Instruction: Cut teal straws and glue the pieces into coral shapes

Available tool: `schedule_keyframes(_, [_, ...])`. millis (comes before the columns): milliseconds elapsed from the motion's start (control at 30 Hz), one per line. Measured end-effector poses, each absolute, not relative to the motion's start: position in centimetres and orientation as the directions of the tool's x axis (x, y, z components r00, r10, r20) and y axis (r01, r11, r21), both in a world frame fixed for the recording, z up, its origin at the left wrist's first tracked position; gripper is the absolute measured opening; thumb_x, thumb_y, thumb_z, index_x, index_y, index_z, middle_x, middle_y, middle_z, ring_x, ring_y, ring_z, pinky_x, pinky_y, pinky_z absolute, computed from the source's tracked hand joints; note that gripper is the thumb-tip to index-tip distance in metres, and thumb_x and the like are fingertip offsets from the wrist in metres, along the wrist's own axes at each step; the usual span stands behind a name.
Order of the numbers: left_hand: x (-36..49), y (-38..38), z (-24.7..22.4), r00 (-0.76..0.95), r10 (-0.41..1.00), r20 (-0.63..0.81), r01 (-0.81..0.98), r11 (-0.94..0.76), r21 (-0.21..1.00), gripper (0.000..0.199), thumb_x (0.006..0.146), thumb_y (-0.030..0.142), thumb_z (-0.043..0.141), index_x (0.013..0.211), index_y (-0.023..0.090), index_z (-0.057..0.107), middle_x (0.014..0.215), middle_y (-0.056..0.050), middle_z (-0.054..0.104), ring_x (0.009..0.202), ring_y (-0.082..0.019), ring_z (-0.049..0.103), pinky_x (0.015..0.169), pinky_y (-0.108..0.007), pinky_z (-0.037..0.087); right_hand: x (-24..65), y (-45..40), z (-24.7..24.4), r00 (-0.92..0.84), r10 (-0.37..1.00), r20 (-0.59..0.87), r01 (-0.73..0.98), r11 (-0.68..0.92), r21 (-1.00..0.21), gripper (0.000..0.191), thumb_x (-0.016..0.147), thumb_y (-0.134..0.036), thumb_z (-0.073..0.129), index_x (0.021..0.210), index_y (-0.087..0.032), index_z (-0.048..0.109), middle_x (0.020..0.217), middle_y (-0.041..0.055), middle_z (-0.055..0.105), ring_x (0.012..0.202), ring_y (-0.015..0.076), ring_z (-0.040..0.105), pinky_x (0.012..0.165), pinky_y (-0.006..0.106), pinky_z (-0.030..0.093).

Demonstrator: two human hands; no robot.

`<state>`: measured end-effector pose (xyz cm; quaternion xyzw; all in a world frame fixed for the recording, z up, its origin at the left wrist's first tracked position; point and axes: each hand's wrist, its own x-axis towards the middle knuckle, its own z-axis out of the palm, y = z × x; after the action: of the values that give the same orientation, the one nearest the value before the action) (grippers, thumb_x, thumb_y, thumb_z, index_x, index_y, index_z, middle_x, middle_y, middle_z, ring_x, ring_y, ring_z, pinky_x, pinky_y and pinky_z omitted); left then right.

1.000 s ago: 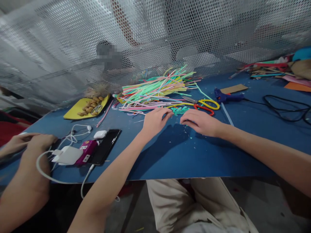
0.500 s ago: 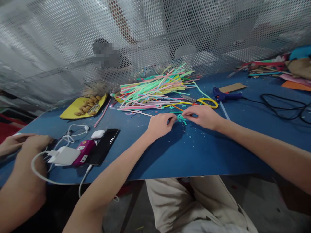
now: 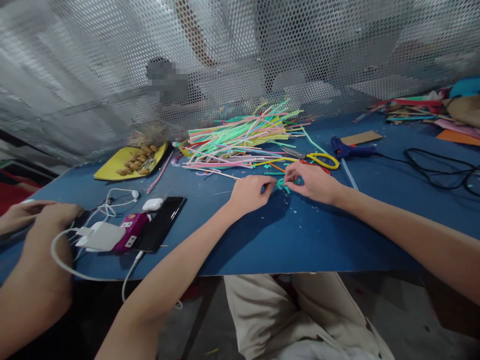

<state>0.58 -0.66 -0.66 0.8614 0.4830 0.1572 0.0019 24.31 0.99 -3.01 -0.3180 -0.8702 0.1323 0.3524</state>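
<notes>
At the near left, another person's forearm and hands (image 3: pixel 62 214) rest at the edge of the blue tabletop (image 3: pixel 232 250). Just right of them, a white charger (image 3: pixel 101 236) sits against a purple power adapter (image 3: pixel 131 231), with white cables (image 3: pixel 108 212) looped around. A black smartphone (image 3: pixel 163 222) lies beside the adapter, a white earbud case (image 3: pixel 153 204) at its far left edge. Farther back on the left, a yellow tray (image 3: pixel 108 167) holds brown nut-like pieces (image 3: pixel 137 162), and a pink pipe cleaner (image 3: pixel 160 172) lies to its right.

Near the middle, the person's left hand (image 3: pixel 250 194) has thumb and forefinger together, clamped on the left end of a small turquoise pipe-cleaner piece (image 3: pixel 282 186). This piece lies between the two hands, above the tabletop's near-middle part, in front of a large pile of pastel pipe cleaners (image 3: pixel 240 135). The right hand (image 3: pixel 313 182) meets it from the right with bent fingers; whether they pinch it cannot be told. Scissors (image 3: pixel 300 154) with yellow and red handles lie just beyond that hand. Farther right come a blue glue gun (image 3: pixel 348 149), a cardboard strip (image 3: pixel 362 137) and an orange sheet (image 3: pixel 459 137).
</notes>
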Motion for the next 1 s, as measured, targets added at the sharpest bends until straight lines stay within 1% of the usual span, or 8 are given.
schedule_keyframes(100, [0.6,-0.7,-0.7,0.486,0.827,0.284,0.822,-0.542,0.172,0.028,0.1,0.035,0.052,0.112,0.035,0.078,0.109,0.001,0.08,0.088,-0.021,0.074,0.066,-0.028,0.047,24.3,0.9,-2.9,-0.57,0.62,0.539,0.471,0.784,-0.403,0.016,0.094,-0.025,0.057,0.11,-0.021,0.056,0.101,0.0102,0.073,0.089,0.0235,0.073,0.082,0.04,0.059])
schedule_keyframes(233, [0.8,-0.7,-0.7,0.472,0.835,0.283,0.823,-0.533,0.199,0.027,0.1,0.04,0.054,0.11,0.033,0.079,0.109,0.001,0.08,0.087,-0.021,0.073,0.066,-0.029,0.047,24.1,0.8,-2.9,-0.595,0.579,0.557,0.495,0.81,-0.313,0.015,0.095,-0.025,0.056,0.109,-0.021,0.057,0.101,0.0109,0.073,0.093,0.025,0.072,0.082,0.039,0.058])
schedule_keyframes(433, [0.9,-0.8,-0.2,0.457,0.85,0.261,0.81,-0.519,0.272,0.025,0.1,0.034,0.055,0.108,0.031,0.079,0.093,0.001,0.081,0.078,-0.018,0.071,0.063,-0.027,0.045,24.0,0.2,-2.3,-0.587,0.563,0.582,0.494,0.818,-0.293,0.015,0.097,-0.028,0.054,0.11,-0.023,0.06,0.103,0.0089,0.075,0.095,0.0241,0.071,0.084,0.038,0.055])
schedule_keyframes(500, [1.0,-0.9,-0.1,0.448,0.845,0.291,0.79,-0.527,0.315,0.026,0.101,0.035,0.054,0.106,0.03,0.078,0.09,0.002,0.08,0.076,-0.017,0.071,0.063,-0.026,0.045,24.1,0.0,-2.0,-0.568,0.553,0.61,0.515,0.816,-0.262,0.014,0.098,-0.029,0.055,0.109,-0.024,0.062,0.102,0.0071,0.075,0.095,0.0237,0.07,0.087,0.04,0.052])
schedule_keyframes(600, [1.2,-1.1,-0.1,0.416,0.838,0.353,0.764,-0.532,0.364,0.028,0.103,0.038,0.052,0.103,0.028,0.079,0.087,0.003,0.08,0.071,-0.014,0.069,0.062,-0.026,0.043,24.3,-0.2,-1.8,-0.532,0.52,0.669,0.585,0.796,-0.154,0.012,0.1,-0.033,0.057,0.107,-0.026,0.063,0.095,0.0033,0.076,0.091,0.0227,0.068,0.09,0.042,0.045])
schedule_keyframes(700, [1.2,-1.3,-0.2,0.393,0.823,0.41,0.757,-0.542,0.364,0.028,0.103,0.038,0.052,0.104,0.029,0.079,0.087,0.004,0.08,0.068,-0.013,0.068,0.064,-0.026,0.044,24.6,-0.4,-1.9,-0.493,0.478,0.727,0.62,0.779,-0.092,0.011,0.101,-0.037,0.058,0.105,-0.028,0.062,0.094,0.0013,0.076,0.088,0.0219,0.066,0.09,0.044,0.041])
schedule_keyframes(833, [1.1,-1.5,-0.3,0.401,0.799,0.448,0.756,-0.565,0.331,0.027,0.102,0.038,0.054,0.11,0.03,0.079,0.094,0.005,0.081,0.074,-0.013,0.07,0.07,-0.027,0.046,24.6,-0.7,-2.0,-0.472,0.51,0.719,0.616,0.775,-0.145,0.01,0.102,-0.037,0.056,0.1,-0.028,0.06,0.097,0.0003,0.076,0.085,0.0221,0.063,0.092,0.047,0.037])
schedule_keyframes(1000, [1.0,-1.6,-0.3,0.42,0.787,0.452,0.748,-0.582,0.318,0.027,0.103,0.038,0.055,0.114,0.029,0.077,0.098,0.003,0.081,0.082,-0.014,0.071,0.073,-0.027,0.046,24.3,-1.0,-1.5,-0.438,0.524,0.731,0.606,0.772,-0.19,0.01,0.102,-0.036,0.058,0.102,-0.026,0.059,0.094,0.0013,0.076,0.084,0.022,0.062,0.09,0.046,0.036])
